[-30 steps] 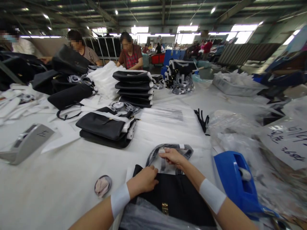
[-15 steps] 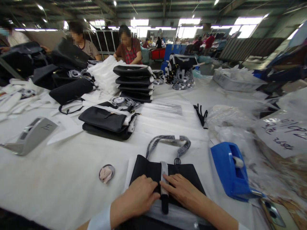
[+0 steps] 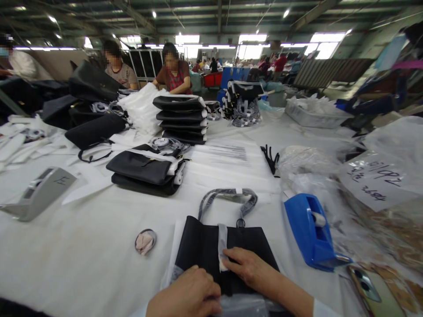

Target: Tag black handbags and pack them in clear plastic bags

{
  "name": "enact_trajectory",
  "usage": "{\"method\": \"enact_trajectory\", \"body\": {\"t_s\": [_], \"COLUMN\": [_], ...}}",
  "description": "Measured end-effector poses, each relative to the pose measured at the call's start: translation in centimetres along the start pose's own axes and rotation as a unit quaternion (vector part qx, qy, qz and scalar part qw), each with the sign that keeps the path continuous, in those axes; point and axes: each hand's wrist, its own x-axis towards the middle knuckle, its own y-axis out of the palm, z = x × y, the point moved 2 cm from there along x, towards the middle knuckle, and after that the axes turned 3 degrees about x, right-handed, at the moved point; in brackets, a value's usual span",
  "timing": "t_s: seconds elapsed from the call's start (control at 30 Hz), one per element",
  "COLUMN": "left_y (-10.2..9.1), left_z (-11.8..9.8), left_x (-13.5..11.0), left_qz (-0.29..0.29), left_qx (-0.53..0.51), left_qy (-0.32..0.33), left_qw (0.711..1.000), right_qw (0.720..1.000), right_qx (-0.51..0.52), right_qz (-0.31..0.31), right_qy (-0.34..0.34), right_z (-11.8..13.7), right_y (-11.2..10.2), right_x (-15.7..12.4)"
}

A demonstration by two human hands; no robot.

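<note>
A black handbag (image 3: 198, 242) lies on the table in front of me, its wrapped grey handle (image 3: 228, 192) standing up at the far side. Down its middle runs a strap covered with a pale wrapping strip (image 3: 222, 242). My right hand (image 3: 247, 267) rests on the lower end of this strip, fingers stretched out and holding nothing. At the bag's near left, my left hand (image 3: 188, 290) has its fingers bent and closed at the edge of clear plastic film (image 3: 244, 304); the fingertips are partly hidden. Film also shows beside the bag's left edge.
A blue tape dispenser (image 3: 309, 233) and a phone (image 3: 373, 288) are on my right. A grey dispenser (image 3: 39, 193) and a tape roll (image 3: 145, 242) lie left. Ahead are folded black bags (image 3: 142, 169), a bag stack (image 3: 180, 116) and a black glove (image 3: 271, 159). Co-workers stand beyond.
My left hand has moved down toward me, away from the strap, and its fingers have bent. The right hand stays on the strip, slightly lower. The view has shifted a little.
</note>
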Motion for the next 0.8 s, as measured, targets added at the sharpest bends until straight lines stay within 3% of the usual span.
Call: {"method": "enact_trajectory", "body": {"t_s": [0.23, 0.43, 0.6, 0.7, 0.8], "left_y": [-1.1, -1.8, -2.0, -1.9, -1.8], "left_z": [-0.3, -0.7, -0.8, -0.5, -0.1], "left_x": [-0.4, -0.2, 0.3, 0.4, 0.4], "left_qz": [-0.012, 0.074, 0.075, 0.061, 0.036], "left_qx": [-0.042, -0.027, -0.017, -0.025, -0.047], "left_qy": [0.019, 0.005, -0.026, -0.06, -0.082], "left_qw": [0.999, 0.997, 0.997, 0.996, 0.995], "right_qw": [0.999, 0.997, 0.994, 0.993, 0.981], "right_qx": [0.03, 0.001, 0.012, 0.089, 0.181], "right_qz": [0.013, 0.05, 0.076, 0.066, -0.029], "right_qy": [-0.013, -0.06, -0.078, -0.033, 0.063], "right_z": [0.8, 1.6, 2.0, 1.7, 1.2], "right_y": [-1.4, -2.1, -2.8, -3.1, -3.1], "right_x": [0.5, 0.5, 0.6, 0.7, 0.8]}}
